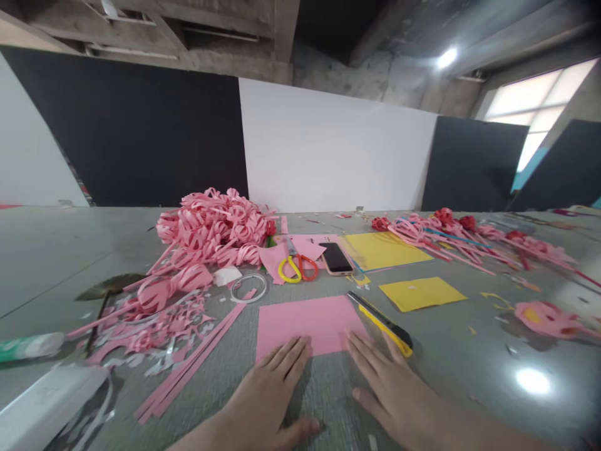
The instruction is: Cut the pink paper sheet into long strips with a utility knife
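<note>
A pink sheet of paper [307, 322] lies flat on the grey table in front of me. My left hand [272, 382] rests palm down at its near left edge, fingertips on the paper and thumb out to the side. At the near right corner, my right hand [387, 385] lies flat too, its fingertips touching the sheet. Just beyond the right fingers is a yellow and black utility knife [382, 322], lying at a slant. Scissors [298, 268] with one yellow and one red handle sit behind the sheet, on more pink paper.
To the left are a heap of curled pink paper strips [216, 222], long flat strips [197, 360], a tape ring [248, 289] and a green-white tube [32, 346]. Behind the sheet lie a phone [335, 258] and yellow paper [387, 250]. Pink paper flowers [446, 228] lie back right.
</note>
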The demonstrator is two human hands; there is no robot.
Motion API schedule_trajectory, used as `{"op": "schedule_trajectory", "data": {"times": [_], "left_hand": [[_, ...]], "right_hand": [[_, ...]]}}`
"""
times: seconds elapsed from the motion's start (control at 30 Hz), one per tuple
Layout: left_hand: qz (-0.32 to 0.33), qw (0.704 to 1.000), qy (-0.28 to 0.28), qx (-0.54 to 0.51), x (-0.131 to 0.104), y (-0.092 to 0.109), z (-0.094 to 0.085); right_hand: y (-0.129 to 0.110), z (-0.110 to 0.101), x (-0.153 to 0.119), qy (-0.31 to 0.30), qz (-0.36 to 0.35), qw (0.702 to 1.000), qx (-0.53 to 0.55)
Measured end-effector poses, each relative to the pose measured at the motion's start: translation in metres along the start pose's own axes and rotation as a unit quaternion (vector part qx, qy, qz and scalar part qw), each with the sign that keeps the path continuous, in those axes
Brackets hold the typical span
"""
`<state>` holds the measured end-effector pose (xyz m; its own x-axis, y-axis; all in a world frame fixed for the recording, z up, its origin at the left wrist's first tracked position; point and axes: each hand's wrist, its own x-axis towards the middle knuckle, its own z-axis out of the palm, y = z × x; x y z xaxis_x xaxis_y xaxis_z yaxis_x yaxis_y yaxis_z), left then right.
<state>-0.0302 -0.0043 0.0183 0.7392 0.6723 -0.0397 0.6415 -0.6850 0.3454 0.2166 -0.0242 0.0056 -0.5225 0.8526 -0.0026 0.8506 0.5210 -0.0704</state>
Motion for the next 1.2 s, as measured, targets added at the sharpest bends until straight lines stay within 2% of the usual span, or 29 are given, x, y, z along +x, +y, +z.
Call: {"op": "schedule_trajectory", "data": {"times": [0.1, 0.37, 0.57, 0.77, 0.93, 1.07, 1.2], "left_hand": [[-0.002, 1.000, -0.003, 0.003, 0.000, 0.001, -0.001], [0.005, 1.000, 0.000, 0.006, 0.001, -0.002, 0.001], [-0.006, 1.000, -0.005, -0.002, -0.001, 0.000, -0.001], [0.004, 1.000, 0.018, -0.008, -0.001, -0.002, 0.000], [0.001, 0.999, 0.035, -0.006, -0.001, -0.006, 0.003], [-0.019, 0.996, 0.083, -0.012, 0.005, -0.006, 0.005], [-0.047, 0.992, 0.116, -0.018, 0.017, 0.000, 0.002]], "right_hand": [[0.001, -0.002, -0.002, -0.013, 0.020, 1.000, -0.005], [0.008, 0.002, -0.010, 0.007, 0.079, 0.997, -0.022], [0.019, -0.001, -0.004, 0.071, 0.083, 0.994, 0.015], [0.022, -0.013, 0.017, 0.116, 0.068, 0.989, 0.058], [0.019, -0.014, 0.036, 0.095, 0.036, 0.987, 0.126], [0.023, -0.013, 0.043, 0.065, 0.017, 0.981, 0.184], [0.026, -0.015, 0.044, 0.052, -0.002, 0.979, 0.196]]}}
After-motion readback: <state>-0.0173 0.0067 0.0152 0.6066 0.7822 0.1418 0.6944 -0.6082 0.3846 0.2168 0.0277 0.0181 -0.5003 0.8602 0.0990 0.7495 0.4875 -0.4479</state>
